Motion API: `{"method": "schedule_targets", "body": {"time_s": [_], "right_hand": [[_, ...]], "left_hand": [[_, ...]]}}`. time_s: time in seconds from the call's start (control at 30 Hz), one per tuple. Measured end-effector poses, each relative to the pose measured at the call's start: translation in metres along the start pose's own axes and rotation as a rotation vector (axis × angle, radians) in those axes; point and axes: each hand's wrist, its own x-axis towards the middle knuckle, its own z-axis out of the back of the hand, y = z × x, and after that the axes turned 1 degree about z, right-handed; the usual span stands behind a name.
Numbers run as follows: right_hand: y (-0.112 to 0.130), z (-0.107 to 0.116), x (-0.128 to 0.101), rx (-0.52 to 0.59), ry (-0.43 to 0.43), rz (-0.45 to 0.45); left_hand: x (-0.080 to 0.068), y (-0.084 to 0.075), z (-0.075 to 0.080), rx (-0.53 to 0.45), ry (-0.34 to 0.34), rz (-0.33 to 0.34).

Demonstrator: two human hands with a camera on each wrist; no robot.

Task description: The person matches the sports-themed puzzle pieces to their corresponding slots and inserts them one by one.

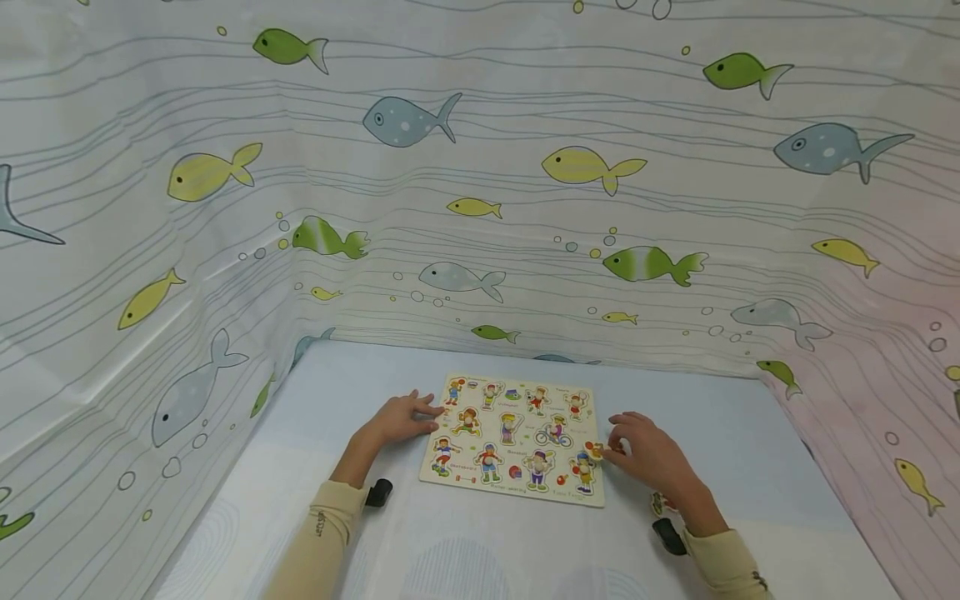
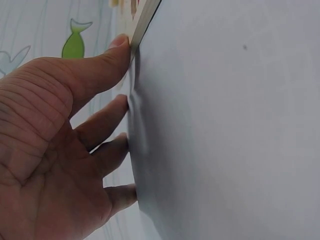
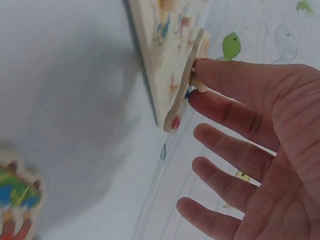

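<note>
Your right hand (image 1: 648, 457) has a flat puzzle piece (image 3: 186, 85) pinched by its small peg between thumb and forefinger, the other fingers spread loose below. The piece hangs just off the near right corner of the puzzle board (image 1: 517, 437), tilted up on edge, not yet lying in any slot. To seat it well, keep that light pinch on the peg, bring the piece level with the board, and turn it until its outline agrees with the cut-out under your grip before you lower it; pressing it down while it is still tilted would likely catch an edge and push the board along the table (image 1: 465, 533)

Your left hand (image 1: 401, 418) helps here: its fingers lie straight and flat on the table, thumb tip against the board's left edge, holding nothing. Keep it braced there so the board cannot slide away from the right hand

The piece is thin pale wood with a printed face; from the right wrist view you see mostly its edge, a red spot near the lower end and a cream peg. The board is a pale wooden rectangle printed with small cartoon figures in rows. A second loose piece (image 3: 17, 197), blue, green and red, lies on the table just behind your right wrist
</note>
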Motion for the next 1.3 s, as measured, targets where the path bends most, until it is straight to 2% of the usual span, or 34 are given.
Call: {"method": "schedule_targets", "body": {"time_s": [0.33,0.53,0.67,0.8,1.07,1.3], "right_hand": [[0.021,-0.006,0.026,0.014,-0.023,0.033],[0.037,-0.010,0.042,0.011,-0.069,0.094],[0.051,-0.014,0.056,-0.011,-0.092,0.121],[0.069,-0.017,0.069,-0.031,-0.105,0.106],[0.104,-0.025,0.093,-0.039,-0.177,0.134],[0.133,-0.036,0.119,-0.021,-0.147,0.062]], "left_hand": [[-0.001,-0.001,0.002,-0.009,-0.002,-0.002],[-0.001,-0.001,0.002,-0.001,0.003,-0.014],[-0.001,-0.001,0.002,-0.002,0.008,0.008],[-0.002,-0.002,0.001,-0.008,0.007,0.012],[-0.004,-0.003,0.001,-0.005,0.002,0.012],[-0.004,-0.003,0.002,-0.008,0.003,0.001]]}}
